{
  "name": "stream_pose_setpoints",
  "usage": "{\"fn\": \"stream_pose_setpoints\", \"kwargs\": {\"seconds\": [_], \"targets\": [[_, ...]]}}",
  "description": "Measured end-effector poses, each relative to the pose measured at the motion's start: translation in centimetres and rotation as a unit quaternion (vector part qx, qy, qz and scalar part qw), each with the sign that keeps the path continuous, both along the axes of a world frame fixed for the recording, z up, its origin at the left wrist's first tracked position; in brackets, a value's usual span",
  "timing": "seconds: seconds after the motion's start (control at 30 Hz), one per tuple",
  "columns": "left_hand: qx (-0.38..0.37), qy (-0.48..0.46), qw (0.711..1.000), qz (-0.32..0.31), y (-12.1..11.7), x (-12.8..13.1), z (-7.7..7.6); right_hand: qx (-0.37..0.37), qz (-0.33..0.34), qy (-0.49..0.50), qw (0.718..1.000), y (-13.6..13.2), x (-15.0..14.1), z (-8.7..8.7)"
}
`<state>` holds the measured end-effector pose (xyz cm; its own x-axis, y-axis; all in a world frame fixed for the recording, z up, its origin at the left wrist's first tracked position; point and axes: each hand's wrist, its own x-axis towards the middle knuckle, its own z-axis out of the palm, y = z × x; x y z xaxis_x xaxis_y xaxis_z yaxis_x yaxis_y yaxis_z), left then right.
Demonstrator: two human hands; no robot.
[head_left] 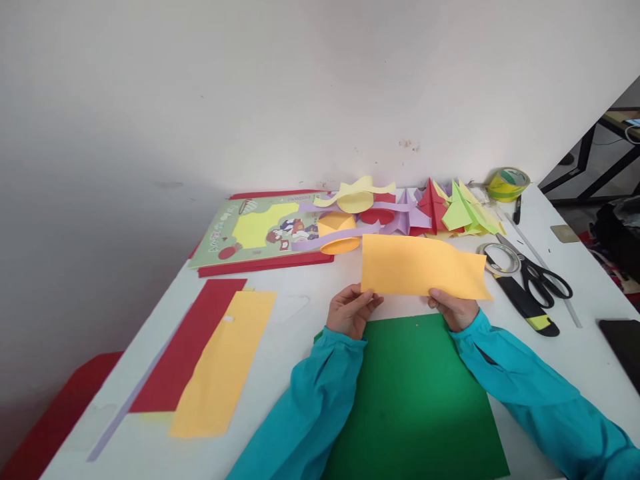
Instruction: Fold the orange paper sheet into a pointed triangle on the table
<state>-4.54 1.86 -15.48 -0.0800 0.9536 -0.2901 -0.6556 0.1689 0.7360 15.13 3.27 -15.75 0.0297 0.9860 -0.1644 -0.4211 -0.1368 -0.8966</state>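
Note:
Between my two hands I hold up an orange sheet of paper (420, 267), wider than it is tall, with its right part slightly curved. My left hand (353, 311) pinches its lower left corner. Along the lower edge, right of the middle, my right hand (454, 308) grips it with the thumb in front; the other fingers are partly hidden behind the paper. Below the hands a green sheet (415, 393) lies flat on the white table (285, 373). To the left lie a red sheet (193, 347) and another orange strip of paper (227, 367) overlapping it.
At the back are a printed pad (250, 230), curled paper pieces (340, 233) and folded paper planes (433, 207). On the right lie black scissors (545, 280), a utility knife (525, 303), a tape ring (500, 259) and a yellow tape roll (507, 185). A thin purple strip (135, 393) lies left.

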Motion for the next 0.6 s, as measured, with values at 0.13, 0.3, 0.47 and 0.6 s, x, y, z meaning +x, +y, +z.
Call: {"fn": "stream_pose_setpoints", "kwargs": {"seconds": [0.13,0.3,0.47,0.6], "targets": [[-0.001,-0.003,1.0,0.005,0.0,0.0,-0.1,-0.012,-0.008,0.008,1.0,0.0,-0.1,0.1],[-0.004,-0.006,1.0,0.015,0.3,-0.1,-0.8,-0.022,-0.017,0.014,1.0,0.0,-0.1,0.3],[-0.013,-0.013,0.999,0.027,0.8,-0.3,-1.7,-0.029,-0.015,0.02,0.999,0.0,0.0,0.1],[-0.016,-0.017,0.999,0.032,0.8,-0.3,-1.5,-0.029,-0.013,0.02,0.999,0.0,0.0,0.1]]}}
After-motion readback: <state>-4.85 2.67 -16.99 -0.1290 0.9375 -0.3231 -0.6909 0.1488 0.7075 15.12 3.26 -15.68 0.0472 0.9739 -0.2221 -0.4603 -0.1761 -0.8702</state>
